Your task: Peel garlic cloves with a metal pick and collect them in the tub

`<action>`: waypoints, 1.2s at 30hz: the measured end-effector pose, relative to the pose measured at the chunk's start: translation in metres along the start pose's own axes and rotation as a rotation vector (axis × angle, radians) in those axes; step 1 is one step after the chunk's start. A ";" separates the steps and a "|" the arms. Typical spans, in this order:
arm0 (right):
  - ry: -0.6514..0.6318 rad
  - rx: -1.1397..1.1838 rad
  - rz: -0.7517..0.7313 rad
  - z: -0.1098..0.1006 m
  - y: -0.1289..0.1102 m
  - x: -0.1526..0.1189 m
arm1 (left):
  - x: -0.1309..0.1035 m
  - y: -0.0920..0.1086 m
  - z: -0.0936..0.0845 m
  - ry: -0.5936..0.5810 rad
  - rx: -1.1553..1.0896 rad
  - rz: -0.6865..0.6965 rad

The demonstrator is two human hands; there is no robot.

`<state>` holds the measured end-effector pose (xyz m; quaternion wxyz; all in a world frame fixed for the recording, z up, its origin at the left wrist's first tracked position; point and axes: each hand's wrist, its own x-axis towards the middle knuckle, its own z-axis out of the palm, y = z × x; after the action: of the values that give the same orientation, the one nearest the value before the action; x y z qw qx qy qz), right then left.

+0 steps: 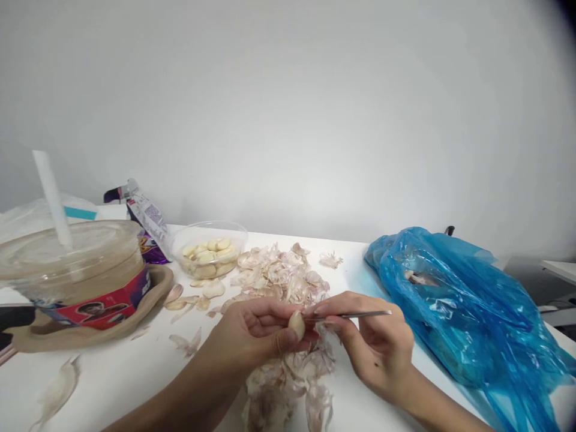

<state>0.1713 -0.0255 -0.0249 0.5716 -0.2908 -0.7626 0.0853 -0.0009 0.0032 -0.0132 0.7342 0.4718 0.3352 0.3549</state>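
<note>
A pale garlic clove (297, 324) is pinched between the thumb and fingers of my left hand (258, 333), near the middle of the view. My right hand (375, 342) grips a thin metal tool (366, 314), held nearly level, its left end at the clove. The very tip is hidden by fingers. Beneath and behind both hands lies a heap of garlic skins (288, 273). Farther back on the left, a clear plastic bowl (243, 235) holds several peeled cloves (213, 251). Some loose pieces of skin and cloves lie beside the bowl.
A large plastic cup (103, 270) with a white straw (51, 195) stands in a cardboard holder (159, 291) on the left. Behind it leans a purple and silver wrapper (150, 225). A blue plastic bag (463, 306) covers the right side of the white table (135, 384).
</note>
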 end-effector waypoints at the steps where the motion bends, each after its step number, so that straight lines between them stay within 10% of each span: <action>1: 0.003 0.007 0.032 0.000 0.000 0.000 | 0.000 0.000 0.000 -0.007 -0.001 -0.002; 36: 0.125 -0.002 0.060 0.002 0.000 -0.005 | -0.002 0.005 -0.001 -0.058 -0.059 -0.092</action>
<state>0.1702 -0.0273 -0.0295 0.6149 -0.3187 -0.7165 0.0833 -0.0040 0.0032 -0.0090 0.7726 0.4443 0.3245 0.3168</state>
